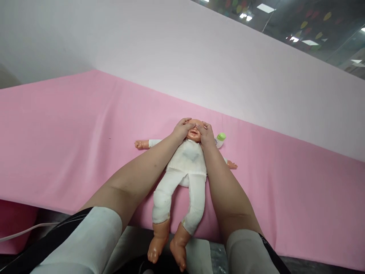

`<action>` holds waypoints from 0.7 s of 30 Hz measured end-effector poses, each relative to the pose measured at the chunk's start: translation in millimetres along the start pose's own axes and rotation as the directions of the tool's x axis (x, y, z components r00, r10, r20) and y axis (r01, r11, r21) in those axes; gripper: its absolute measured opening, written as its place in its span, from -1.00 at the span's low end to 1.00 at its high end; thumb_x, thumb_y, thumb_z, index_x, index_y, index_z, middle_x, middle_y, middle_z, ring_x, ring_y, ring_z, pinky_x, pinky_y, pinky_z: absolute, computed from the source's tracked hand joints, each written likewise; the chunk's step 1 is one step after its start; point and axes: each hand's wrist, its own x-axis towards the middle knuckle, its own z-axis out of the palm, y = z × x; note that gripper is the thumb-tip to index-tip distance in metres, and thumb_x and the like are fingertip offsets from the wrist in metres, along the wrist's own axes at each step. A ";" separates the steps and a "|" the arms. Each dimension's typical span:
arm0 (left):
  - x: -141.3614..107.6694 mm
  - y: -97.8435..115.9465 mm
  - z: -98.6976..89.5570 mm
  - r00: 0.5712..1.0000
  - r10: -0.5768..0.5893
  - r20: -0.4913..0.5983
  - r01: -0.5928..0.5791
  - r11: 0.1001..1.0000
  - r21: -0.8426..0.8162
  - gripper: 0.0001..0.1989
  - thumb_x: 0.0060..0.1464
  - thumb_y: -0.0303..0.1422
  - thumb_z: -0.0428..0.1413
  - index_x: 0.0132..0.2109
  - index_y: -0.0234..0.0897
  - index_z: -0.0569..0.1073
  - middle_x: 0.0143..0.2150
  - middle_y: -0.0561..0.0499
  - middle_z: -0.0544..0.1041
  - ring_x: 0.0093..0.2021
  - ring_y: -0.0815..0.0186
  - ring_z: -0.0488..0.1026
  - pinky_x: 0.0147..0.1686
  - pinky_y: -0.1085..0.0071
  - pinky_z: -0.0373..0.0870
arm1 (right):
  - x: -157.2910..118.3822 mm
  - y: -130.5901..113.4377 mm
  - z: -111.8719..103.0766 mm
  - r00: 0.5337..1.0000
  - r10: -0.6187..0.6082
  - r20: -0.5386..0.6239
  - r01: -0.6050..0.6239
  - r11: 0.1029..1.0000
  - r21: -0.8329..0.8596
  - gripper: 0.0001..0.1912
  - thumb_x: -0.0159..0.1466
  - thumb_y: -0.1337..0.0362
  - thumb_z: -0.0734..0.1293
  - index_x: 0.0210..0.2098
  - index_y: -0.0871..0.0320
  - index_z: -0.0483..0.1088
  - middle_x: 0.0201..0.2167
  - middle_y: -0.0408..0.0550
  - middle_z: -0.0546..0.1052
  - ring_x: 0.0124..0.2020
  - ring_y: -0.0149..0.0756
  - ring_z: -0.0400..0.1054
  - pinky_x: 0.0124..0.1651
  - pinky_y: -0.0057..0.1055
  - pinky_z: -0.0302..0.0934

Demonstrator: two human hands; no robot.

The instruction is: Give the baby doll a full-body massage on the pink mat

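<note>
A baby doll [186,158] with a white cloth body lies on its back, its plastic feet hanging past the near edge of the pink surface. My left hand [182,129] cups one side of the doll's head, and my right hand [207,133] cups the other. Both thumbs press on the face around the eyes, which they cover; the mouth shows below. My fingers wrap the sides of the head, so closed hands grip it. Just beside my right wrist is a small white bottle with a green cap [221,136], partly hidden by that wrist.
The pink padded surface [71,140] spreads to both sides. Behind it rises a pale wall [176,49], with a dark glass pane [302,30] reflecting lights at top right. A white cable [28,230] runs at lower left near a red-pink object [17,220].
</note>
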 end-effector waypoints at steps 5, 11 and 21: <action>4.3 -2.4 1.3 0.999 0.016 -0.031 -0.015 1.000 0.019 -0.57 0.04 -0.35 0.24 0.09 -0.29 0.52 -0.13 -0.06 0.60 -0.13 0.23 0.56 0.06 0.23 0.51 | 5.5 6.3 -2.9 1.000 -0.022 -0.005 0.022 0.999 0.041 -0.53 0.18 0.00 0.48 0.00 0.04 0.40 -0.10 -0.12 0.60 -0.06 -0.20 0.56 0.18 -0.09 0.46; -0.1 0.8 -5.3 1.000 -0.017 0.001 0.017 0.999 -0.039 -0.51 0.03 -0.37 0.18 0.15 -0.26 0.54 0.08 -0.11 0.62 0.09 0.12 0.57 0.17 0.20 0.49 | 1.8 4.0 -11.9 0.998 0.047 0.040 -0.053 0.980 0.191 -0.48 0.14 0.12 0.46 0.09 0.02 0.43 0.13 -0.06 0.57 0.12 -0.15 0.52 0.29 -0.03 0.39; -8.0 4.3 2.2 0.999 -0.040 0.014 0.039 0.999 0.014 -0.16 -0.13 -0.33 0.36 0.33 -0.33 0.36 0.23 -0.28 0.51 0.03 0.06 0.60 0.06 0.16 0.54 | -8.2 -8.3 -9.8 0.989 0.077 0.128 -0.098 0.982 0.163 -0.29 0.04 0.16 0.61 0.13 0.00 0.35 -0.01 -0.11 0.61 0.00 -0.19 0.57 0.21 -0.11 0.47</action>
